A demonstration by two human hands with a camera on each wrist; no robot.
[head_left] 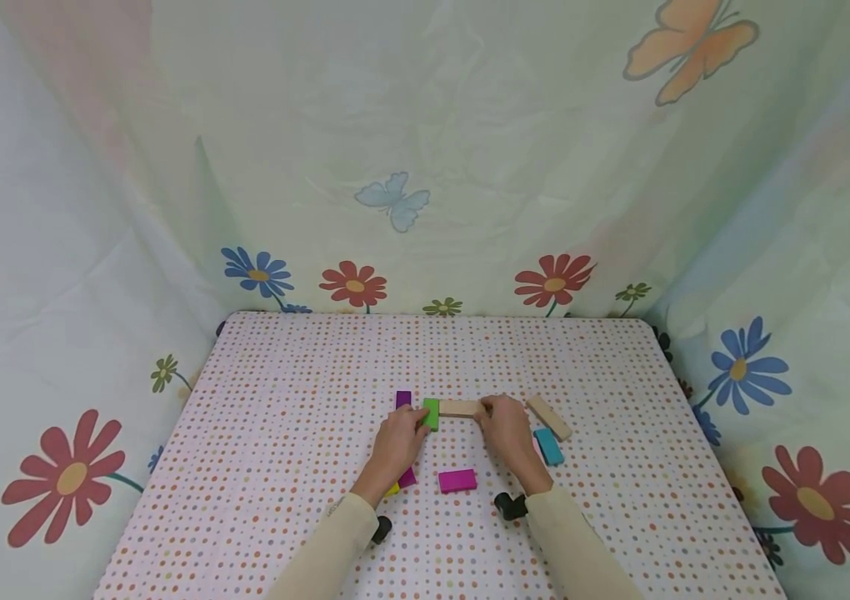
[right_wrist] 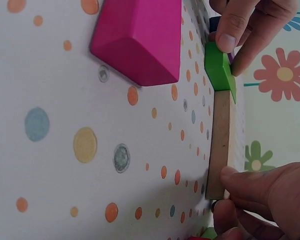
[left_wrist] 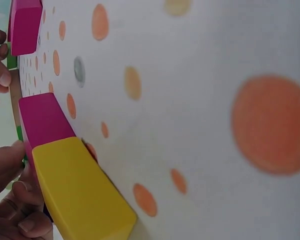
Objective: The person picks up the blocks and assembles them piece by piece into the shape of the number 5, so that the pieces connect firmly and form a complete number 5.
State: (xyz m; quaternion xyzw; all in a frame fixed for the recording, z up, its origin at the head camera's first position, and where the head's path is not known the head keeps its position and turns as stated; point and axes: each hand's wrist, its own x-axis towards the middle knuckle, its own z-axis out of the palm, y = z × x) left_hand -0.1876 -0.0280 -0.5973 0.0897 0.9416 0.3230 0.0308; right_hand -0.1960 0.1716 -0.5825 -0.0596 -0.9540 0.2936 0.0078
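Note:
Near the middle of the table in the head view, my left hand [head_left: 397,437] pinches a small green block [head_left: 432,414]. A plain wooden block [head_left: 458,408] lies lengthwise to its right, its end against the green one in the right wrist view. My right hand [head_left: 506,427] holds the far end of that wooden block between thumb and fingers [right_wrist: 250,186]. A dark purple block [head_left: 403,399] lies just beyond my left hand. Under the left wrist are a magenta block [left_wrist: 46,116] and a yellow block [left_wrist: 82,187], touching each other and partly hidden in the head view.
Another magenta block [head_left: 457,481] lies between my forearms. Right of my right hand are a second wooden block [head_left: 549,417], lying at a slant, and a teal block [head_left: 548,447]. The dotted tabletop [head_left: 305,375] meets a flower-printed curtain [head_left: 470,242] at its back edge.

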